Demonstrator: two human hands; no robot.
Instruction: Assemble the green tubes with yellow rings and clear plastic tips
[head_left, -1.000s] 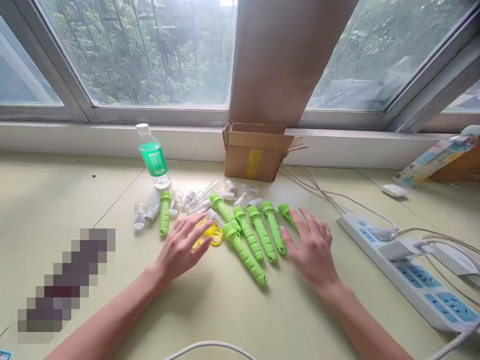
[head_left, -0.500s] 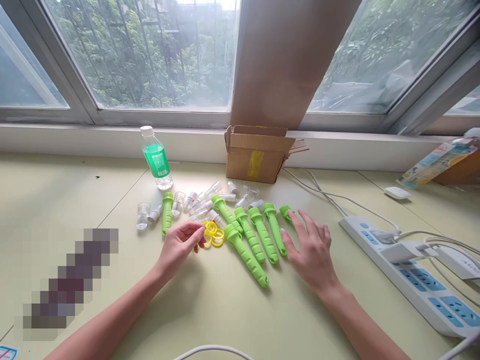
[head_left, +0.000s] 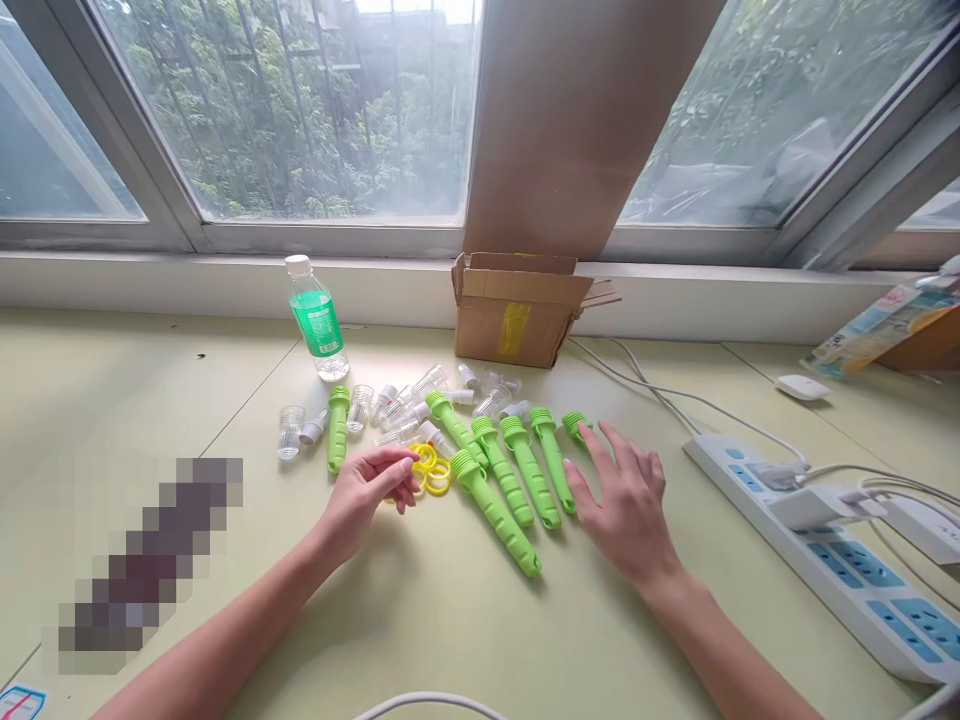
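Left hand [head_left: 366,497] drawn narrow beside yellow rings [head_left: 438,478]; whether it grips one, cannot tell. Right hand [head_left: 626,505] spread wide over a threaded green tube [head_left: 574,424].

Green tubes [head_left: 498,516] of matt plastic

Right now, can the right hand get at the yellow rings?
Probably not by sliding straight across: several green tubes lie between the right hand and the yellow rings. Over the top, the way looks free.
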